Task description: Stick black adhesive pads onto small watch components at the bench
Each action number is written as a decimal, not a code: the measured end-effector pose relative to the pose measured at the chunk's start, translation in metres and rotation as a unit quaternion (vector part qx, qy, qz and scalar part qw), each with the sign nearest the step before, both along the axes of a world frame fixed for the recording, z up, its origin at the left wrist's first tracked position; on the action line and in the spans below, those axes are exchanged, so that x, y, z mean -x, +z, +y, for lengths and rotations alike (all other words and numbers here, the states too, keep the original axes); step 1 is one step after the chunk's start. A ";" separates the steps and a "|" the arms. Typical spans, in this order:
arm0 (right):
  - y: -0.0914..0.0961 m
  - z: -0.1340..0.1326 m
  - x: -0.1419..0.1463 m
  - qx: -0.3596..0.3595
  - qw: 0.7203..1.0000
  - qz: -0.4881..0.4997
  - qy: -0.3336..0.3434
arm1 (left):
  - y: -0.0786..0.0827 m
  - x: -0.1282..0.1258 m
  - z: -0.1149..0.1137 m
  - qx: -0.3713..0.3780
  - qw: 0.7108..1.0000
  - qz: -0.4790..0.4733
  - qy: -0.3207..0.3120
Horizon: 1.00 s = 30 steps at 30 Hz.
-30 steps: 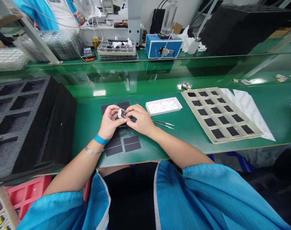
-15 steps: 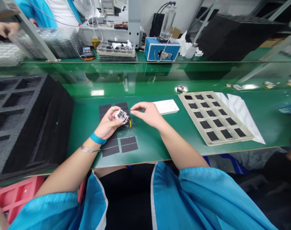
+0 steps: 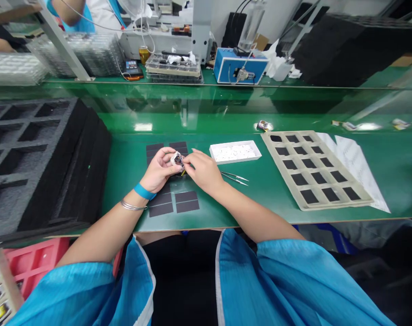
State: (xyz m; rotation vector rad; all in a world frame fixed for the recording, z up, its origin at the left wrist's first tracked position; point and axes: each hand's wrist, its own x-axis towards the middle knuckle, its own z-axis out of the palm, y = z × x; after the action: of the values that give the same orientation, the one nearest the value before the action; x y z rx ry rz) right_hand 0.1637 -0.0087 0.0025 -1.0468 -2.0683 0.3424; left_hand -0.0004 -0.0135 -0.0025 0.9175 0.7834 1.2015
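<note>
My left hand [image 3: 159, 170] holds a small white and metal part [image 3: 177, 159] above the green bench. My right hand [image 3: 203, 171] meets it from the right, its fingertips pinched on the part's right side. Beneath both hands lie several dark rectangular pads [image 3: 187, 202] on the bench. A pair of tweezers [image 3: 234, 177] rests just right of my right hand. Behind them sits a shallow white tray [image 3: 235, 151] of tiny pieces.
A beige tray with dark pockets [image 3: 316, 169] lies to the right, white sheets [image 3: 353, 158] beside it. Black foam trays [image 3: 39, 154] are stacked at left, a pink tray [image 3: 32, 262] below. Behind a glass divider stand a blue box [image 3: 239, 68], clear trays and another person's arm [image 3: 68, 9].
My right hand, which had lifted away to the right half a second ago, has come back and its fingers pinch the part in my left hand again.
</note>
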 end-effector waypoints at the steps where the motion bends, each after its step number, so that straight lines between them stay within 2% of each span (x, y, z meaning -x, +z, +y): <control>1: -0.001 0.000 0.001 -0.005 1.000 -0.007 0.005 | 0.000 0.000 0.000 0.006 1.000 0.000 0.004; 3: -0.002 0.001 0.003 0.028 0.999 0.029 0.006 | 0.000 0.000 0.001 0.015 1.000 -0.005 0.007; 5: -0.003 0.005 0.003 0.126 0.983 0.137 0.012 | 0.002 0.001 0.002 0.018 1.000 -0.012 0.004; 6: -0.004 0.007 0.003 0.198 0.959 0.199 0.028 | 0.003 0.003 0.002 0.018 1.000 -0.013 0.003; 8: -0.004 0.011 0.000 0.362 0.883 0.286 0.084 | 0.005 0.005 0.004 0.016 1.000 -0.013 0.004; 10: -0.003 0.014 -0.004 0.493 0.807 0.302 0.123 | 0.007 0.008 0.005 0.013 1.000 -0.014 0.006; 11: -0.001 0.016 -0.006 0.530 0.784 0.299 0.124 | 0.007 0.010 0.005 0.012 1.000 -0.016 0.008; 13: 0.003 0.018 -0.012 0.547 0.772 0.307 0.100 | 0.008 0.011 0.006 0.013 1.000 -0.023 0.008; 16: 0.011 0.019 -0.019 0.491 0.795 0.350 0.073 | 0.008 0.012 0.006 0.025 0.999 -0.028 -0.006; 21: 0.017 0.017 -0.022 0.345 0.863 0.357 0.093 | 0.007 0.010 0.004 0.071 0.996 -0.012 -0.056; 25: 0.012 0.011 -0.016 0.237 0.923 0.286 0.106 | 0.004 0.010 0.003 0.116 0.987 -0.002 -0.112; 30: 0.007 0.007 -0.012 0.136 0.977 0.151 0.059 | 0.002 0.008 0.003 0.144 0.978 0.001 -0.151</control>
State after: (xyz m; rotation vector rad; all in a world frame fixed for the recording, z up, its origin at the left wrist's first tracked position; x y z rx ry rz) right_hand 0.1753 -0.0012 0.0097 -0.9610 -1.8454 0.8126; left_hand -0.0088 -0.0103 -0.0007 0.7653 0.7654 0.7977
